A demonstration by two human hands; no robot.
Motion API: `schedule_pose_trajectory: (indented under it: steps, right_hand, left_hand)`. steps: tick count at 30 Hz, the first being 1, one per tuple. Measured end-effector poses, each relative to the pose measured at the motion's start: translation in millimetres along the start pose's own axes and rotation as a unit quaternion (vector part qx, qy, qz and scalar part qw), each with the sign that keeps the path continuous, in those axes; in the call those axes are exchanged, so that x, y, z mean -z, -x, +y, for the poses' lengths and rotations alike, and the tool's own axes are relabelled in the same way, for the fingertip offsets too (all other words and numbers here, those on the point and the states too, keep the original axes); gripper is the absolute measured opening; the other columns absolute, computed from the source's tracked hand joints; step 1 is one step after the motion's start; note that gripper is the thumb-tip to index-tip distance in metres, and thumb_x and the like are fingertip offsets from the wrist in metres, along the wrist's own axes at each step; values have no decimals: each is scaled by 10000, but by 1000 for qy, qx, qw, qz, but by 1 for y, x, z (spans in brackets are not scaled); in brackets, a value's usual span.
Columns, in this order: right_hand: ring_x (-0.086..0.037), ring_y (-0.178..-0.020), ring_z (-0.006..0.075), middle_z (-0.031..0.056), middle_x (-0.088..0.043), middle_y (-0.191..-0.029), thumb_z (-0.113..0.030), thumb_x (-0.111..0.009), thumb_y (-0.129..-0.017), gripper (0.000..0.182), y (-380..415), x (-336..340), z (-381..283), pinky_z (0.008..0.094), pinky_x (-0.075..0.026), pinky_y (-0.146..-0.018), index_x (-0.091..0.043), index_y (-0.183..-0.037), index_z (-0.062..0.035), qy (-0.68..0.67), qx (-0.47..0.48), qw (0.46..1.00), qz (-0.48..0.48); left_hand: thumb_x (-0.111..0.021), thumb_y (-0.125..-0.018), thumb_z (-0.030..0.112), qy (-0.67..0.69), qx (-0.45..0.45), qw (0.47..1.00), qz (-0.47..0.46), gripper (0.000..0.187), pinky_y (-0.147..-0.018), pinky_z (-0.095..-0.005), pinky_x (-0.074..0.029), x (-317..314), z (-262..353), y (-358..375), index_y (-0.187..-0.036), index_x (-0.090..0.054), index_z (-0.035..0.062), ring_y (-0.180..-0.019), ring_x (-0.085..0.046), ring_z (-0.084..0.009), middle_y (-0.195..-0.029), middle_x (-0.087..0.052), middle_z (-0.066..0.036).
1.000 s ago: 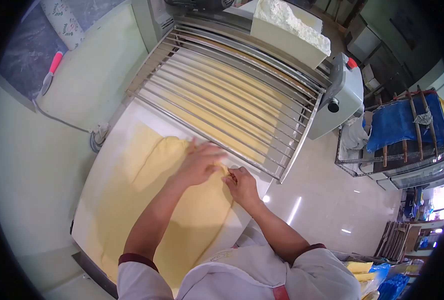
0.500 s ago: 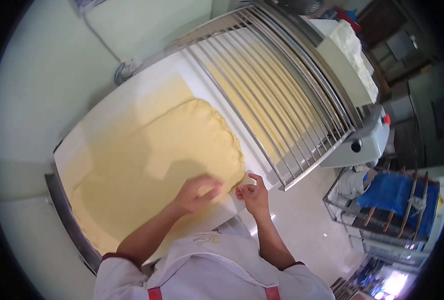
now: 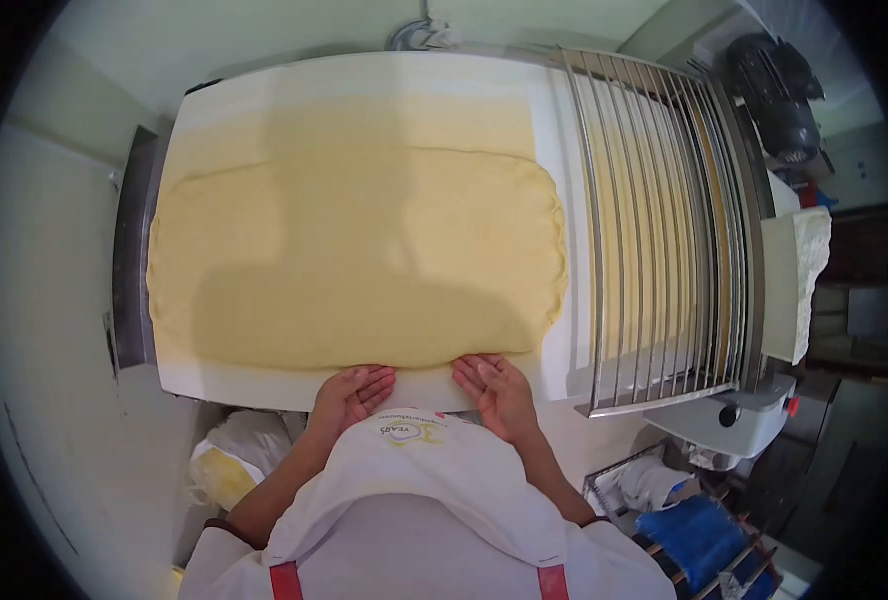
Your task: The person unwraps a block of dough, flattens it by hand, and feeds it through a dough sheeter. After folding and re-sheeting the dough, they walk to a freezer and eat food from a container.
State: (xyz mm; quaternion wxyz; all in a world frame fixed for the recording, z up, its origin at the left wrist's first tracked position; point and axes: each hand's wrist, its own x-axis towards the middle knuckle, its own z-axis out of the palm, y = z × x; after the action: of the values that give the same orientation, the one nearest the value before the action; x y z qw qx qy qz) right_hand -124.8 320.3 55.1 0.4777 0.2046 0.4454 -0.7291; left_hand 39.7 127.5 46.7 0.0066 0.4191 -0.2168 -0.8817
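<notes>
A wide sheet of pale yellow dough [image 3: 354, 240] lies on the white machine bed [image 3: 549, 110]. Its right side has a crimped, uneven rim. Both of my hands are at its near edge, palms turned up. My left hand [image 3: 354, 393] touches the edge near the middle, its fingers stretched out and pointing inward. A short way to the right, my right hand [image 3: 496, 388] has its fingers extended against the same edge, the tips partly hidden by the dough. Neither hand shows a clear grip.
A metal bar guard [image 3: 644, 230] stands over the right part of the bed. Beyond it are a white block-like mass [image 3: 811, 270] and a dark motor [image 3: 776, 95]. A plastic bag [image 3: 239, 455] sits below the bed at left; blue cloth [image 3: 699, 540] lies at lower right.
My view has turned and now faces the bed squarely. My hands have moved from the dough's right corner to its near edge, with the left no longer hovering above the sheet.
</notes>
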Motion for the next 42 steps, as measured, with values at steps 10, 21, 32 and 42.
schedule_pose_trajectory:
  steps: [10, 21, 32, 42]
  right_hand:
    - [-383, -1348, 309, 227, -364, -1448, -90, -518, -969, 514, -5, -15, 35, 440, -331, -1131, -285, -1392, 86, -10, -142, 977, -160]
    - [-328, -1384, 296, 197, -295, -1502, -119, -562, -943, 587, -28, -78, 73, 437, -288, -1145, -263, -1421, 47, 40, -226, 945, -233]
    - [-308, -1399, 266, 147, -315, -1509, -145, -615, -899, 581, -50, -161, 131, 443, -265, -1154, -350, -1396, 1, 0, -241, 935, -259]
    - [-256, -1425, 276, 148, -286, -1526, -111, -561, -908, 551, -53, -211, 187, 445, -237, -1171, -342, -1405, -19, 5, -281, 918, -280]
  left_hand:
    - [-545, -945, 179, 90, -22, 993, 72, 365, -1036, -400, -442, 13, 2, 15, -1214, -512, -65, -1124, -574, -274, -1220, -576, -191]
    - [-567, -937, 230, 111, -121, 977, 137, 360, -973, -415, -486, 59, 20, 34, -1160, -570, -51, -1047, -620, -288, -1127, -633, -188]
    - [-595, -927, 212, 121, -210, 950, 199, 339, -929, -391, -511, 112, 59, 37, -1109, -595, -75, -988, -644, -275, -1055, -655, -185]
    - [-591, -942, 219, 67, -236, 932, 267, 277, -842, -380, -540, 169, 118, 53, -1046, -629, -35, -896, -666, -244, -984, -675, -153]
